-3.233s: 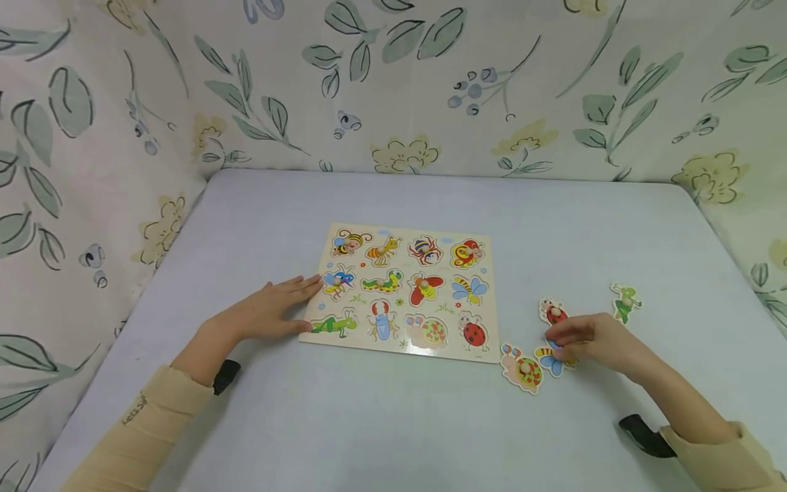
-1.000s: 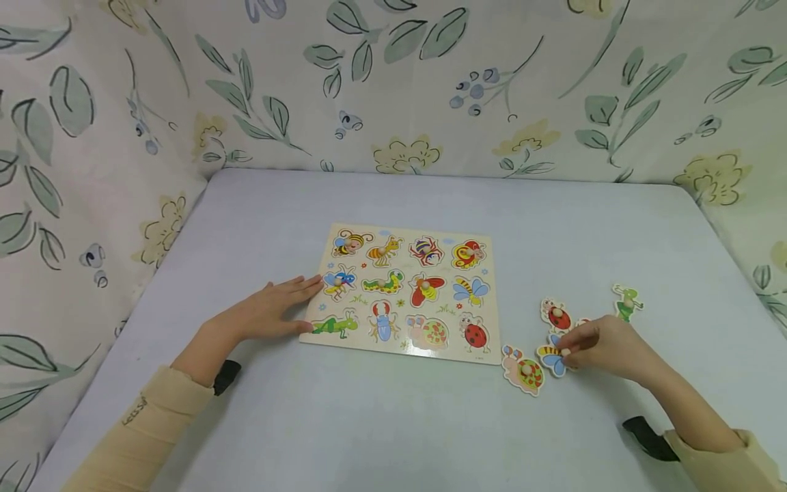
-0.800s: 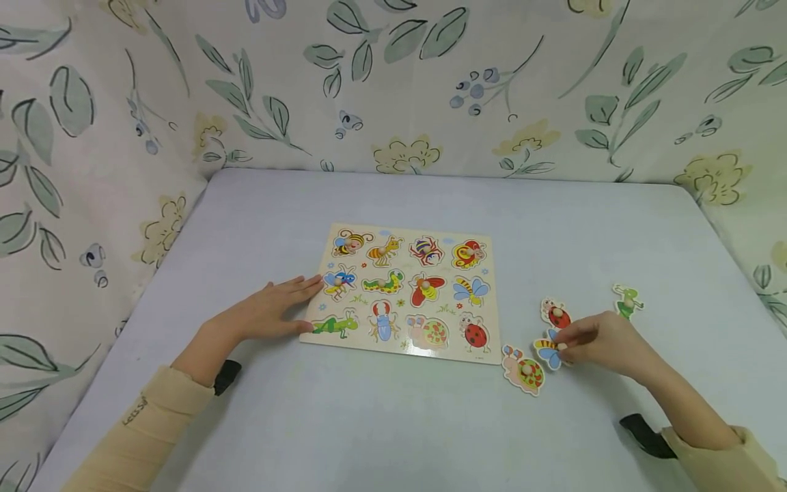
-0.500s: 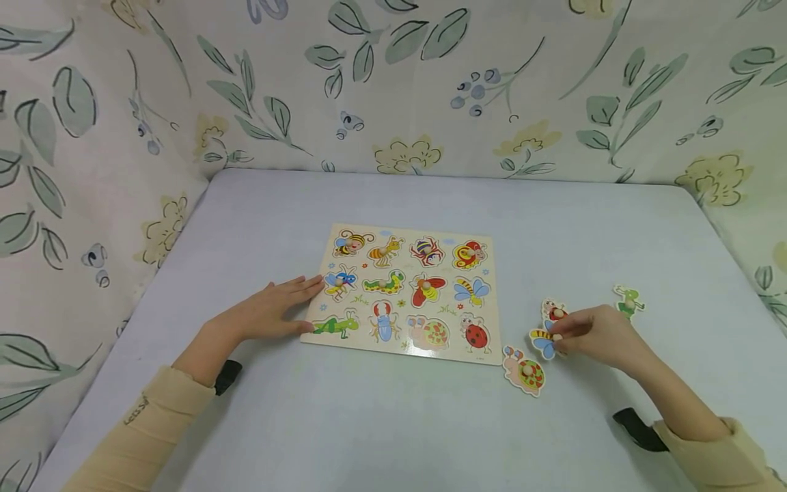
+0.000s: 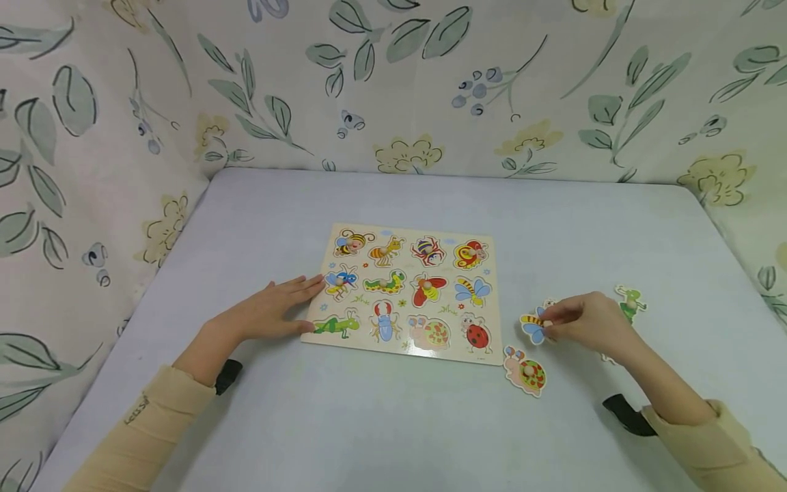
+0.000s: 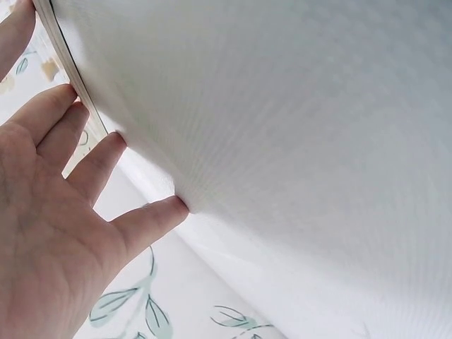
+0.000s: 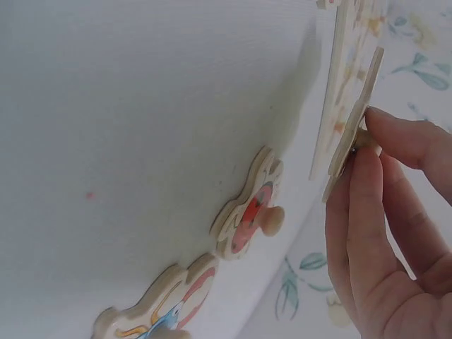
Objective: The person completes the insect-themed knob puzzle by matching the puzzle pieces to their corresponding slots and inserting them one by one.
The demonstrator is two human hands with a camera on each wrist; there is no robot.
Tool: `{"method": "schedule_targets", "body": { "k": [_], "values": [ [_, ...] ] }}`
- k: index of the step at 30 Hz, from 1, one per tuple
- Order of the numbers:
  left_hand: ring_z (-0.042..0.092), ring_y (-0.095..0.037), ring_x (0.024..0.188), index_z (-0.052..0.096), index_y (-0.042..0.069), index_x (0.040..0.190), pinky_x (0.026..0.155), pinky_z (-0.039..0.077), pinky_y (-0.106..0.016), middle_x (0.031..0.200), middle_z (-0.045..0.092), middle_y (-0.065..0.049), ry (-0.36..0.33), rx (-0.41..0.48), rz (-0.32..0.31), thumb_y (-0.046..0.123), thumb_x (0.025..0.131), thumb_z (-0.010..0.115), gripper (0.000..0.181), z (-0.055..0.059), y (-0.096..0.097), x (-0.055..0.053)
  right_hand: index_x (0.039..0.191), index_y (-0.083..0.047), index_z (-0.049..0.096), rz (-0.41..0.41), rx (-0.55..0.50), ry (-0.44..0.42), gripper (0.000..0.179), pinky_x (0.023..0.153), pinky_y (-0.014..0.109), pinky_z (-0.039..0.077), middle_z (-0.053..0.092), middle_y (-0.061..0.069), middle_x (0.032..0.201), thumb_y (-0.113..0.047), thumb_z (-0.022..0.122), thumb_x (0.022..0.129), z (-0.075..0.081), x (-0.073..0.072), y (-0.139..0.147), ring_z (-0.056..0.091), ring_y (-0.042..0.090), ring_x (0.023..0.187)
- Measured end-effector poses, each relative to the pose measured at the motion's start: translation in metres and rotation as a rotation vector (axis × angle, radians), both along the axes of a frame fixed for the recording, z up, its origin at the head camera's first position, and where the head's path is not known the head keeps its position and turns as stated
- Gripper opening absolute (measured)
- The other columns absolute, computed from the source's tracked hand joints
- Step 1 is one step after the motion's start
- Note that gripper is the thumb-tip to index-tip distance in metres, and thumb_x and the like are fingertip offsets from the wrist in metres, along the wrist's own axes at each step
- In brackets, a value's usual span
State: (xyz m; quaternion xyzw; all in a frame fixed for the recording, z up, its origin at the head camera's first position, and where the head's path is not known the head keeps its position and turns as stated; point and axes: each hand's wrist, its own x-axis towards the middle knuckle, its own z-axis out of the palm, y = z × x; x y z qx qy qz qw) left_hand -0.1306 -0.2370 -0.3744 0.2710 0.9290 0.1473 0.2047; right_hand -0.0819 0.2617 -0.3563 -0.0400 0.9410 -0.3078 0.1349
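My left hand (image 5: 261,316) lies with spread fingers against the left edge of a wooden insect puzzle board (image 5: 399,347). In the left wrist view its fingertips (image 6: 116,140) touch the board's side and the table. My right hand (image 5: 593,326) pinches a blue-winged bee piece (image 5: 533,326) by its round knob. The right wrist view shows that bee piece (image 7: 357,116) lifted clear of the table between thumb and fingers. Below it lies a ladybug piece (image 7: 248,220), mostly hidden by the hand in the head view. On the board, the blue-winged bee picture (image 5: 472,291) has no knob.
A snail piece (image 5: 526,372) lies off the board's lower right corner. Farther right is a green grasshopper-like piece (image 5: 630,301), partly behind my right hand. Another piece with blue and red (image 7: 169,307) lies near the ladybug. Floral cloth (image 5: 406,102) stands behind the table.
My right hand has taken the bee piece by its knob, lifted it and carried it up and left towards the board. My left hand has stayed in place.
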Motion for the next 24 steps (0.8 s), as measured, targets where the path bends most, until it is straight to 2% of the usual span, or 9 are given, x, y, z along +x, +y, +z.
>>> {"method": "schedule_targets", "body": {
  "k": [11,24],
  "values": [
    [0.021,-0.039,0.144,0.028,0.008,0.153,0.107,0.014,-0.071,0.159,0.024,-0.008,-0.003,0.001,0.004,0.044,0.091,0.064,0.080,-0.001,0.000,0.000,0.096,-0.002,0.076,0.001,-0.025,-0.038,0.022,0.057,0.029,0.048,0.072,0.003,0.084,-0.016,0.079,0.080,-0.001,-0.014,-0.013,0.058,0.015,0.072],
    [0.021,-0.038,0.144,0.029,0.008,0.153,0.108,0.014,-0.070,0.159,0.024,-0.008,-0.007,0.001,0.012,0.041,0.091,0.066,0.080,-0.001,0.000,-0.001,0.092,-0.003,0.076,0.011,-0.043,-0.008,0.016,0.060,0.029,0.047,0.072,0.003,0.082,-0.013,0.078,0.080,-0.002,-0.027,-0.031,0.058,0.017,0.072]
  ]
}}
